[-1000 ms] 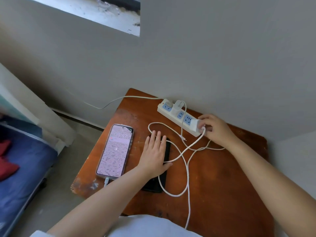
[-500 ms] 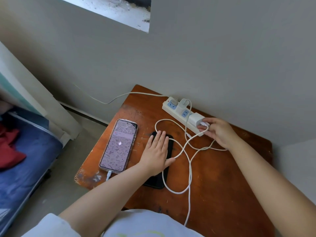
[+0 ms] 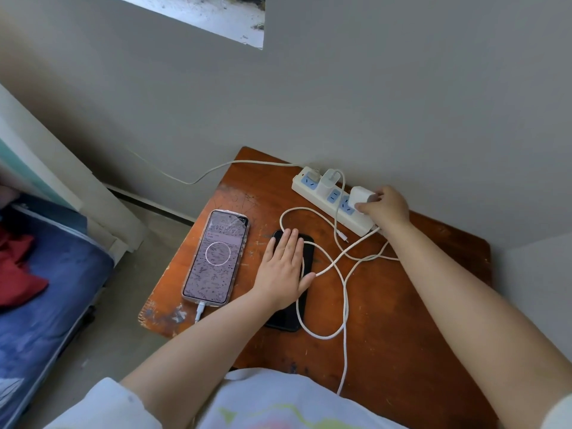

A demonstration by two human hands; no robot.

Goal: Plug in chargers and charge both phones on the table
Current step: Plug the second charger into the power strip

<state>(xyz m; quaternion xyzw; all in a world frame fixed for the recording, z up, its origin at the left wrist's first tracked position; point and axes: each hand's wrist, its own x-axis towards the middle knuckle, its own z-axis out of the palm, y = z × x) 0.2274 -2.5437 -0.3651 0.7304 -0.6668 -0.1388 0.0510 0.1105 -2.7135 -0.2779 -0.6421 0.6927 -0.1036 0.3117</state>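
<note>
A pink-screened phone (image 3: 215, 257) lies lit on the wooden table (image 3: 402, 305) with a white cable in its bottom port. To its right lies a dark phone (image 3: 291, 314), and my left hand (image 3: 283, 269) rests flat on it, fingers spread. A white power strip (image 3: 332, 201) sits against the wall with one white charger (image 3: 328, 182) plugged in. My right hand (image 3: 387, 209) grips a second white charger (image 3: 360, 196) sitting on the strip's sockets. Its white cable (image 3: 343, 274) loops loosely over the table, and a free cable end (image 3: 343, 236) lies near the strip.
The table stands in a corner against grey walls. A bed with blue bedding (image 3: 40, 289) and a red cloth (image 3: 15, 274) is at the left. The strip's own cord (image 3: 201, 178) trails off the table's far left edge toward the wall.
My right hand lifted the second charger from the strip's right end onto its sockets. The pink phone now shows a circle on its screen. My left hand stayed on the dark phone.
</note>
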